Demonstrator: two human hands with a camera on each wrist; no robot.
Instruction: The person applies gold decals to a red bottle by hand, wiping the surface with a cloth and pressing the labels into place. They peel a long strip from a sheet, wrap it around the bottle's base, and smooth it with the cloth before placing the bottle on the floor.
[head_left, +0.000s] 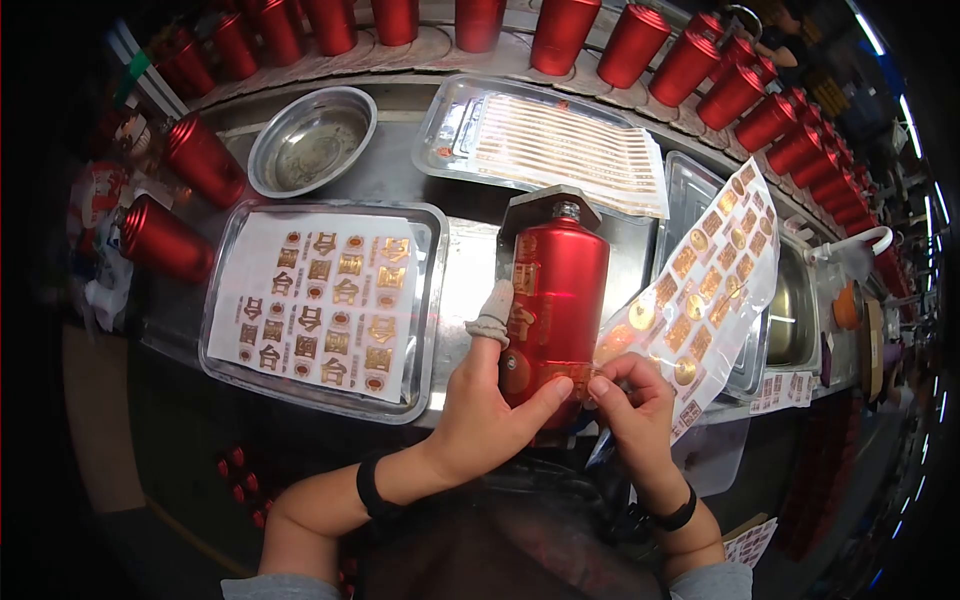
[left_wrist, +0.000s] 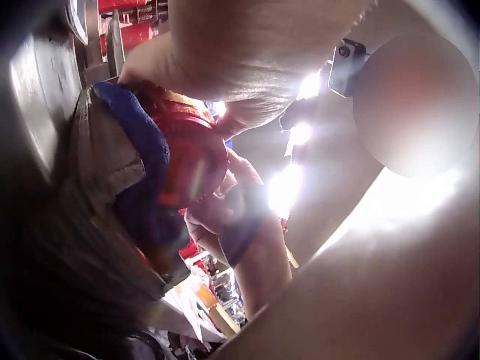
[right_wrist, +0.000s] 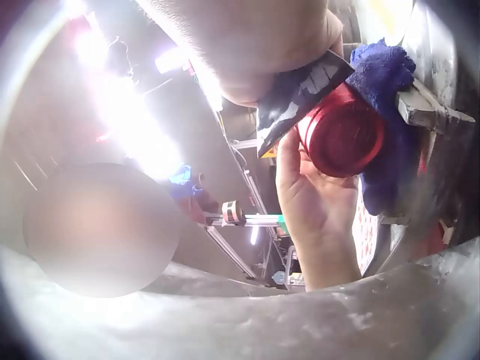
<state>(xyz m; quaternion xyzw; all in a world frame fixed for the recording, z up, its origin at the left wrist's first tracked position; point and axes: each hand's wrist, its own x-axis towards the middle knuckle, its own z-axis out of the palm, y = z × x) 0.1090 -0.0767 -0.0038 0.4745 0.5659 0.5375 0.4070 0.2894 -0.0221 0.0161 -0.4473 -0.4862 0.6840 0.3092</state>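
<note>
A glossy red bottle [head_left: 562, 300] with gold characters lies with its neck pointing away from me. My left hand [head_left: 480, 400] holds it along its left side, thumb across the lower end; a pale cover wraps the index finger. At the bottle's lower right, my right hand [head_left: 637, 410] pinches the edge of a gold sticker [head_left: 578, 383] between thumb and forefinger. A flat dark piece [right_wrist: 300, 97] juts from the right hand beside the bottle's round base [right_wrist: 349, 142] in the right wrist view. Blue cloth [left_wrist: 139, 135] lies under the bottle.
A tray [head_left: 432, 330] with a sticker sheet [head_left: 262, 300] stands left, a metal bowl [head_left: 330, 140] behind it. Another tray [head_left: 435, 130] holds striped sheets [head_left: 560, 145]. A gold sticker sheet [head_left: 715, 270] lies right, near a sink [head_left: 795, 300]. Red bottles [head_left: 565, 35] line the back.
</note>
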